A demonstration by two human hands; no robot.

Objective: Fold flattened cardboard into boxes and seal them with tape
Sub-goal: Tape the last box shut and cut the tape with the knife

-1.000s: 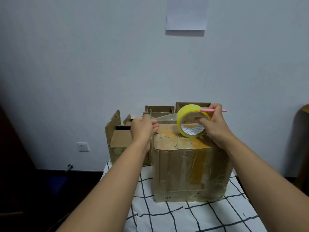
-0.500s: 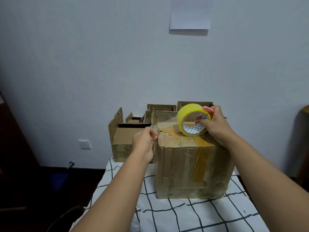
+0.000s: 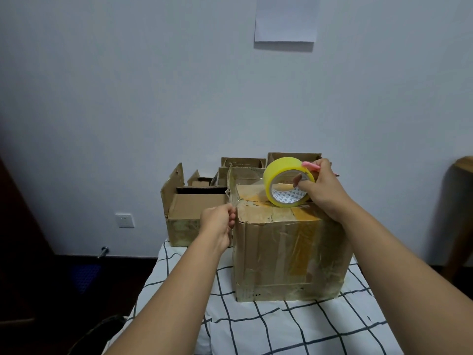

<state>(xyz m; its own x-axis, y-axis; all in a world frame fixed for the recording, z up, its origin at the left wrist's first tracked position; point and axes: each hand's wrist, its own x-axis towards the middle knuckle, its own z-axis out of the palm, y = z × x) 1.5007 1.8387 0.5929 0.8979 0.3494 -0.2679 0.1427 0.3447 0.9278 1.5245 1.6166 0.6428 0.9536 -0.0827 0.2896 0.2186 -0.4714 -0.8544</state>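
Your right hand (image 3: 323,189) grips the yellow roll of clear packing tape (image 3: 288,185) on top of the brown, tape-patched cardboard box (image 3: 289,254). Your left hand (image 3: 220,224) pinches the pulled strip's free end at the box's left top edge. The film looks thin, sticky and likely to wrinkle, so keep it taut. The box stands on a grid-patterned white cloth (image 3: 281,326); open cardboard boxes (image 3: 194,211) stand behind, near a pale wall.
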